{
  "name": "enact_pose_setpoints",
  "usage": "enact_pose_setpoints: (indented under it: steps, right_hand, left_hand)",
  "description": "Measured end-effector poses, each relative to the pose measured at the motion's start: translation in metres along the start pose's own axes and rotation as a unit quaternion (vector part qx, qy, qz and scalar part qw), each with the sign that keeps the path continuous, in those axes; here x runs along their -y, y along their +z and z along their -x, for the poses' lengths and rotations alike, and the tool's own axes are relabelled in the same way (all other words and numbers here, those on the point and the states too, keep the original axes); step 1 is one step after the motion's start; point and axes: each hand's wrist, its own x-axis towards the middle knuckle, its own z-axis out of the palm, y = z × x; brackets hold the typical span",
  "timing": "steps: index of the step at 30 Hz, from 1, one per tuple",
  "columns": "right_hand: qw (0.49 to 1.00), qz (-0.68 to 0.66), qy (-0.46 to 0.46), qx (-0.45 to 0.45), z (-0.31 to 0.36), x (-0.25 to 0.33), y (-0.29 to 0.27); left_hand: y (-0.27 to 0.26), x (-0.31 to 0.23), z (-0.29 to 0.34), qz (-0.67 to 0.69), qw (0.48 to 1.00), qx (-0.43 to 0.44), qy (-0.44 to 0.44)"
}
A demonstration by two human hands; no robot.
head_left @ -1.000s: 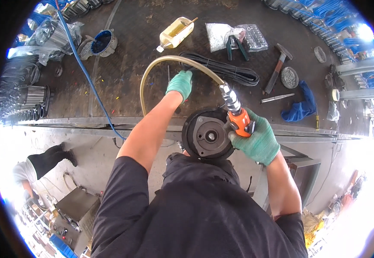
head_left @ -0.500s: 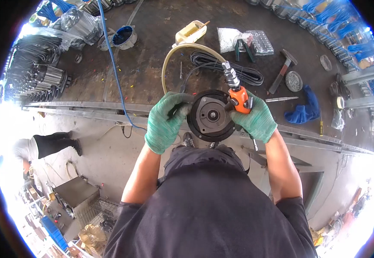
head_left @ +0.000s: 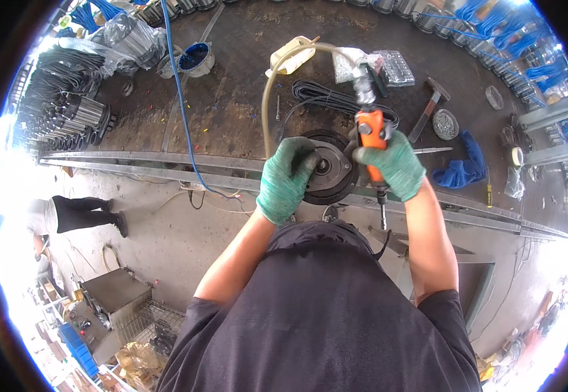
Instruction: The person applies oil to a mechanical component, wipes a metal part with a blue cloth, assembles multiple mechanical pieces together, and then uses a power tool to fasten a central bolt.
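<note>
A round black part with a grey flanged plate (head_left: 340,171) sits at the bench's near edge, in front of my body. My left hand (head_left: 284,186), in a green glove, has its fingertips drawn together over the plate's hub. Whatever lies between those fingertips is hidden. In my right hand (head_left: 398,166), also gloved, is an orange air screwdriver (head_left: 371,127). Its bit points back toward me, just right of the black part and past the bench edge. A beige hose (head_left: 267,108) loops away from the tool's metal coupling.
Behind the part lie a coiled black cable (head_left: 326,95), a cream tray (head_left: 292,55) and bagged small parts (head_left: 395,68). To the right are a hammer (head_left: 427,108), a bowl of small pieces (head_left: 446,124) and a blue cloth (head_left: 463,166). A blue hose (head_left: 178,85) crosses the left side.
My left hand has gone from the black part's left rim to over its hub. The screwdriver has swung upright and blurs slightly, with its bit showing more clearly.
</note>
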Motion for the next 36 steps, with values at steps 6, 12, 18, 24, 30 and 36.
enact_pose_setpoints:
  steps: [6, 12, 18, 24, 30, 36]
  right_hand:
    - [0.98, -0.167, -0.106, -0.001, -0.016, 0.078, -0.005]
    - [0.92, -0.317, -0.203, -0.11, -0.053, 0.085, 0.009]
    - [0.895, -0.333, -0.235, -0.183, -0.062, 0.068, 0.026]
    - [0.881, -0.368, -0.208, -0.211, -0.068, 0.06, 0.022]
    - [0.866, -0.396, -0.193, -0.237, -0.073, 0.047, 0.02]
    - [0.862, -0.402, -0.2, -0.233, -0.067, 0.044, 0.026]
  left_hand:
    - [-0.003, 0.008, 0.0, 0.133, 0.988, 0.054, -0.051]
    - [-0.002, 0.009, 0.0, 0.103, 0.992, 0.067, -0.023]
    - [0.002, 0.013, 0.004, 0.101, 0.994, 0.029, -0.009]
    - [0.002, 0.014, 0.004, 0.099, 0.995, 0.011, -0.025]
    - [0.003, 0.014, 0.004, 0.062, 0.998, -0.013, -0.007]
    - [0.005, 0.013, 0.005, 0.069, 0.997, -0.012, -0.024]
